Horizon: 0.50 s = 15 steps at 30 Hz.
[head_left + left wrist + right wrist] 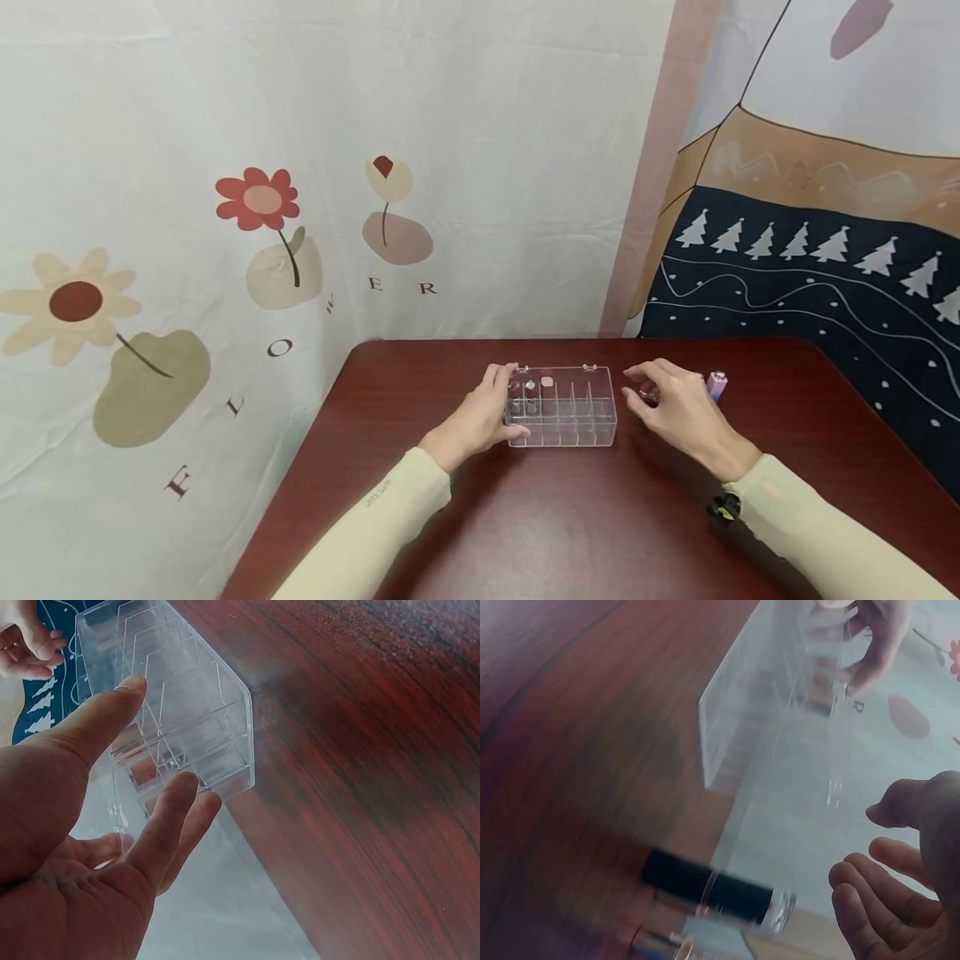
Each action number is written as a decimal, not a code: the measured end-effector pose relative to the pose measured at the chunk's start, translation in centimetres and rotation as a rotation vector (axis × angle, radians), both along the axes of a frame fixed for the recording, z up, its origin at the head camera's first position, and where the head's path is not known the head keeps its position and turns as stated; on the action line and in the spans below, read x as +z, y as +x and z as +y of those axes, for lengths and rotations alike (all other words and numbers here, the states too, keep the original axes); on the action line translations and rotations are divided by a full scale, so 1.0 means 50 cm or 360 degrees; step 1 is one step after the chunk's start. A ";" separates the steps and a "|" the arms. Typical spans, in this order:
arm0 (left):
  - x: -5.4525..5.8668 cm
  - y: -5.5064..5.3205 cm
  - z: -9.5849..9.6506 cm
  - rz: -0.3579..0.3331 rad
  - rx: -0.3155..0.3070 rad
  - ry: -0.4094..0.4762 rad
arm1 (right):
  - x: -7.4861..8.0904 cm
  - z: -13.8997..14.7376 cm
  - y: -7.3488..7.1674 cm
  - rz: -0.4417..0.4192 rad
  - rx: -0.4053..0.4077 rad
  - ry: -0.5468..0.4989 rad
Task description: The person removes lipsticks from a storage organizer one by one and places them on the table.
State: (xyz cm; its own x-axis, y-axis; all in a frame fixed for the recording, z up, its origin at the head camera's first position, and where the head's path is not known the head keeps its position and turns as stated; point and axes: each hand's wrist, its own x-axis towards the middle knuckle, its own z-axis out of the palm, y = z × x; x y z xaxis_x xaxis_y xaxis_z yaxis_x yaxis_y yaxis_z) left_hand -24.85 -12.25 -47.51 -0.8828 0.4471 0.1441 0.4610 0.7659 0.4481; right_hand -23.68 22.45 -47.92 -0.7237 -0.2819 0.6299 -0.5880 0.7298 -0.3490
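Note:
A clear plastic divided box (562, 433) rests on the table. My left hand (480, 412) grips its left end, thumb at the front and fingers round the back, with the thumb (112, 712) lying along the clear wall in the left wrist view. Several small tubes (532, 398) stand in the box's left compartments, one with a peach top (547, 382). To the right of the box, my right hand (686, 408) hovers with loosely bent, parted fingers and nothing between them. Near those fingers stands a black lipstick-like tube (705, 885) with a clear end.
Behind my right hand stands a pink and blue tube (717, 384). Another tube (681, 949) shows partly at the lower edge of the right wrist view. The dark red wooden table (540, 525) meets a printed cloth backdrop (487, 167) at its far edge.

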 end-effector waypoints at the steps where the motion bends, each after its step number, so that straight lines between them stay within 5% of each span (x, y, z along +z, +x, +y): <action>1: 0.000 -0.001 0.000 0.0001 -0.0002 -0.0002 | -0.001 -0.007 -0.002 0.0009 0.0012 -0.0002; 15: -0.001 -0.005 -0.001 -0.0021 0.0013 0.0018 | -0.009 -0.121 -0.016 -0.0037 0.0133 0.0080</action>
